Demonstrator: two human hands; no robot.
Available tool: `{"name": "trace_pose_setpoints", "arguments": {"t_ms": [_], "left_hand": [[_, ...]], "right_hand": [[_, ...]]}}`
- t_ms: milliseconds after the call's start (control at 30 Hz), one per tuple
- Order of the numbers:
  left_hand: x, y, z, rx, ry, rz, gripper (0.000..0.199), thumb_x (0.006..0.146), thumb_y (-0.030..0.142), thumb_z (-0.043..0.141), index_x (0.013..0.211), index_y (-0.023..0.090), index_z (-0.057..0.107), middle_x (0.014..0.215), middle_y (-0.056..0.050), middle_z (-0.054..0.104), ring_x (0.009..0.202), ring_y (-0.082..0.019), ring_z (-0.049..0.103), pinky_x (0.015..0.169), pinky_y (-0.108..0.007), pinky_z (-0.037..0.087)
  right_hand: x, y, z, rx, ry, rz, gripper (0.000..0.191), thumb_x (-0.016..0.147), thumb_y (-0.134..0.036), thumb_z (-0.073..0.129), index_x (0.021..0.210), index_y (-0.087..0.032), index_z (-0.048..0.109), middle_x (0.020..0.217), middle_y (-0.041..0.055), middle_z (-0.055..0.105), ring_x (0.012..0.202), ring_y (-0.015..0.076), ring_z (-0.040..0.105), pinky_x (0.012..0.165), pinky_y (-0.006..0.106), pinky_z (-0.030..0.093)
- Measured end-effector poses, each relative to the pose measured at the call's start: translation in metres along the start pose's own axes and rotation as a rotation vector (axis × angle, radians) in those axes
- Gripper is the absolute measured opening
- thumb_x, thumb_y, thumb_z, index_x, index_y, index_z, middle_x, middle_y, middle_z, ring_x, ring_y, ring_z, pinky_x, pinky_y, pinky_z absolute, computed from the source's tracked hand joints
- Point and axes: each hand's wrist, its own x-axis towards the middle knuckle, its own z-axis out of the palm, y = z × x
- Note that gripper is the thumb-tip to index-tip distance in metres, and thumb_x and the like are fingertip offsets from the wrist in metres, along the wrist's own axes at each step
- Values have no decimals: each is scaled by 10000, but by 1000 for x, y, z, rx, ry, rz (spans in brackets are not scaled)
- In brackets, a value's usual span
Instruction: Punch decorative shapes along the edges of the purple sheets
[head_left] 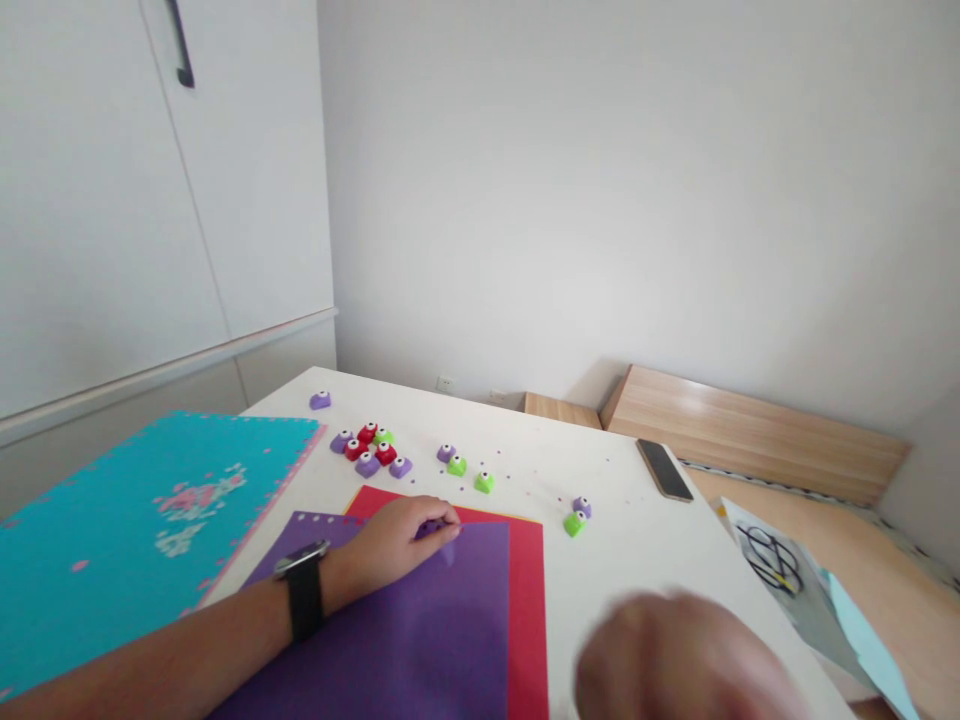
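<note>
My left hand [397, 540], with a black watch on the wrist, rests on a purple sheet [420, 630] near its far edge. Its fingers are curled round a small purple punch, only partly visible. The purple sheet lies over a red sheet [529, 600]. My right hand [675, 660] is at the bottom right, smeared by motion, so its fingers cannot be made out. Beyond the sheets stand several small punches with eye-like tops, among them a red punch [385, 454], a green punch [484, 483] and a purple punch [400, 467].
A turquoise sheet [112, 500] with small paper cutouts [199, 500] lies on the left of the white table [615, 560]. At the right edge is a phone [664, 470]. Beyond that edge, a coiled black cable [769, 560] rests on a grey item. Tiny paper bits dot the table.
</note>
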Motion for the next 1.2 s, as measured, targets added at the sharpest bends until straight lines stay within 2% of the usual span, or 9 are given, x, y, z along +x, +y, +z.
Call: {"name": "trace_pose_setpoints", "arguments": {"t_ms": [67,133,233,333,500,633,833,1000,1200], "left_hand": [[0,1,0,-1,-7,6,283,969,449,576,978,230,755,967,-30,767,892,-215,679,789,-264,452],[0,1,0,8,-18,19,283,969,448,571,989,233,753,969,-27,765,893,-216,677,789,-266,454],[-1,1,0,34,-20,37,277,971,439,568,1015,238,753,994,-31,763,910,-222,676,813,-276,458],[-2,0,0,57,-23,24,258,970,421,581,1023,238,755,1002,-36,763,916,-225,680,813,-276,459],[-2,-1,0,85,-28,16,219,963,395,604,1013,245,756,972,-29,759,893,-221,681,787,-268,450],[-3,1,-1,63,-19,31,179,965,355,607,1010,258,750,957,-9,753,867,-198,675,772,-255,439],[-5,4,-1,50,-16,35,158,968,315,604,994,254,748,951,-2,749,874,-189,675,784,-252,432],[-4,1,0,42,-3,34,141,962,307,617,998,261,745,955,5,751,879,-186,677,788,-252,434],[-4,1,1,41,2,28,160,970,350,615,1011,261,743,976,3,755,898,-188,681,804,-256,447]], "right_hand": [[31,8,-5,66,83,47,194,1019,-351,507,1074,-208,626,893,25,649,673,132,581,611,275,483],[63,25,-14,285,209,222,78,883,-267,616,906,-193,602,676,-44,541,507,87,438,504,242,345],[99,58,-34,341,276,371,259,668,-146,678,915,-173,605,729,-39,589,517,77,458,493,238,291],[115,87,-53,301,292,376,402,599,-108,715,986,-160,620,785,-22,650,523,84,502,468,230,276],[121,119,-68,286,319,348,491,605,-166,832,1048,-182,621,803,-7,707,527,108,561,433,217,312],[119,130,-76,324,315,352,404,621,-210,875,963,-162,664,820,10,709,586,110,614,465,197,387],[108,126,-87,401,204,403,422,665,-217,888,1036,-106,720,945,84,728,787,187,725,536,192,476],[103,126,-83,404,265,383,480,668,-236,929,1075,-168,685,911,58,746,796,207,749,508,178,482],[99,117,-81,418,270,407,489,679,-225,943,1082,-159,673,940,65,748,856,199,756,551,146,482]]}}
